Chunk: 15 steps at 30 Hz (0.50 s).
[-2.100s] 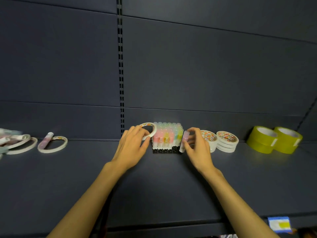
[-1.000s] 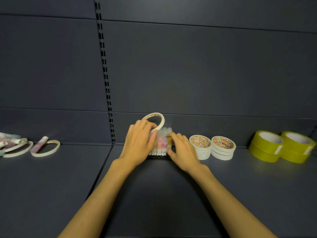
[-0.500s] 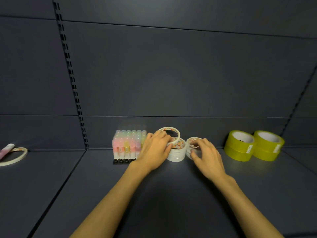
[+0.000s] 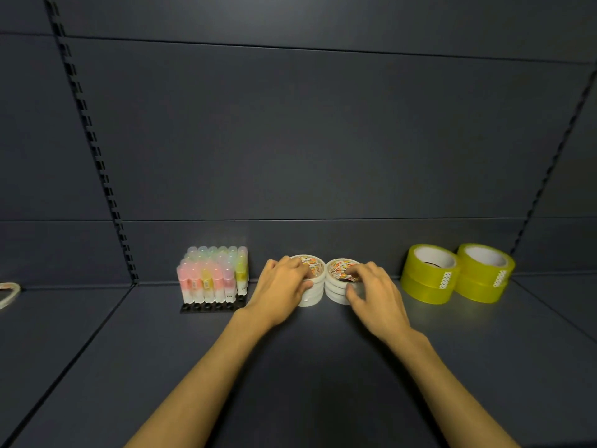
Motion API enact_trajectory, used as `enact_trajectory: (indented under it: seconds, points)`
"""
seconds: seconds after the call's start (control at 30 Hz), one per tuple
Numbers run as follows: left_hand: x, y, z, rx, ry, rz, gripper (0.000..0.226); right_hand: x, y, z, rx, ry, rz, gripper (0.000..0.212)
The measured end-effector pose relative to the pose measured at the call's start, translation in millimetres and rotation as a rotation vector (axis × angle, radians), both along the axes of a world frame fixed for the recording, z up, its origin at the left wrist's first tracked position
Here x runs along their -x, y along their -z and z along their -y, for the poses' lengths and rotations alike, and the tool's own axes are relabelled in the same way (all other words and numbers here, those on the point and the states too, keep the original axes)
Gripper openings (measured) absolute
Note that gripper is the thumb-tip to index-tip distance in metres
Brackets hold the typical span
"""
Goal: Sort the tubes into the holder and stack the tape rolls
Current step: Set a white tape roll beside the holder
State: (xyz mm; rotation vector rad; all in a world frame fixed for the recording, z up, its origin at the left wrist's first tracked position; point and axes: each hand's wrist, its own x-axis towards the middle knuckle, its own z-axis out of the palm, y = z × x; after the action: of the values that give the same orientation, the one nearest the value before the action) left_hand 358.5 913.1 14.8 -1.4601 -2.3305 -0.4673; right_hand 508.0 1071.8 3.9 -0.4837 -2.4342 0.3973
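My left hand (image 4: 284,287) rests on the left tape stack (image 4: 311,286), fingers closed around its top roll. My right hand (image 4: 374,292) curls its fingers over the right tape stack (image 4: 339,282), gripping the rim. Both stacks stand on the shelf (image 4: 290,367), touching each other, right of the tube holder (image 4: 210,307), whose tubes (image 4: 213,274) stand upright. The rolls look light, thin and rigid, with smooth sides likely to slide off-centre; grip by the outer rim, opposite sides. Yellow tape rolls (image 4: 457,274) are already stacked far right. A loose roll (image 4: 8,292) remains at far left.
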Motion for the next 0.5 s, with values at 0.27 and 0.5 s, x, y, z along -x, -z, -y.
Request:
enact_trajectory:
  seconds: [0.27,0.5]
  points:
    - [-5.2,-5.8,11.8,-0.064,-0.067,0.016,0.031,2.3,-3.5,4.5,0.037,-0.096,-0.066,0.023]
    - [-8.9,-20.5,76.4,-0.172,-0.171,0.014,0.041,30.0,-10.5,50.6,0.059,-0.287,-0.111,0.023]
